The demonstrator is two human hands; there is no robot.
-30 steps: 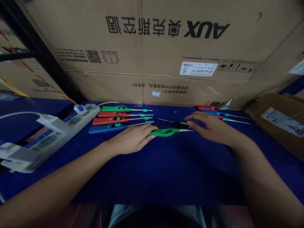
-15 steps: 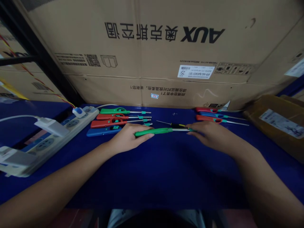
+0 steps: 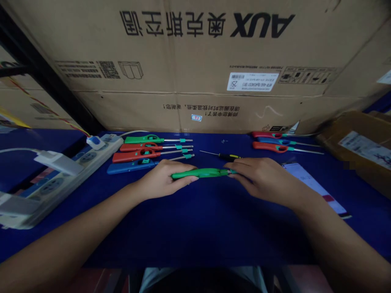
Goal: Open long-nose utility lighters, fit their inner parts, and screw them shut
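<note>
My left hand (image 3: 163,179) is closed round the handle end of a green long-nosed lighter (image 3: 200,173), which lies level just above the blue table (image 3: 195,228). My right hand (image 3: 262,177) is closed on the lighter's other end, fingers covering its metal nozzle. Just behind the lighter lies a small black-and-yellow screwdriver (image 3: 224,156). To the left, a row of several lighters (image 3: 143,152) in green, red and blue lies side by side. Three more lighters (image 3: 279,142) lie at the back right.
A white power strip (image 3: 58,171) with plugs and cables runs along the left. A big cardboard box (image 3: 201,61) stands right behind the table. A phone (image 3: 314,187) lies right of my right hand. A brown parcel (image 3: 360,150) sits at the far right.
My left hand closed on the green lighter and lifted it off the table. My right hand came in from the nozzle tip toward the middle and gripped it. The phone has come into view.
</note>
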